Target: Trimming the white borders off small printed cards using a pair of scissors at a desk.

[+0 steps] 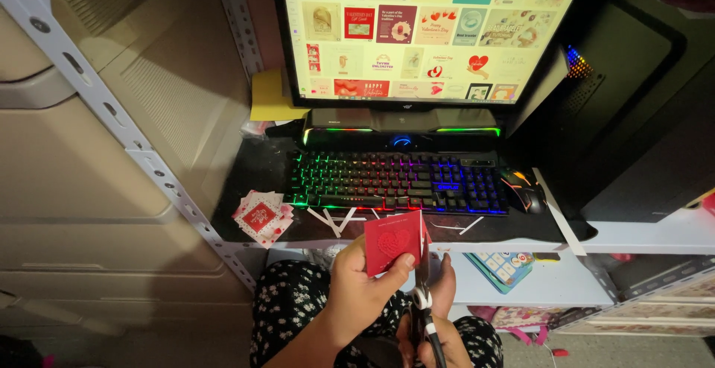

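Work in hand: trimming a red card with scissors, blades at the card's right edge.
Left hands' grip: left hand closed on the card's lower edge, thumb on its face, holding it upright above the lap.
Right hands' grip: right hand wrapped around the scissor handles, low in the picture and partly hidden.
Done so far: judging by the stack of cut cards at the counter's left corner, several finished; white paper strips strewn before the keyboard.
Left to do: at least this card's edge; number of cards remaining not shown.
Card's place: in front of the counter edge, below the keyboard.
Containers: none visibly holding cards or offcuts; offcuts lie loose.
Behind: monitor showing a grid of card designs; mouse right of the keyboard.
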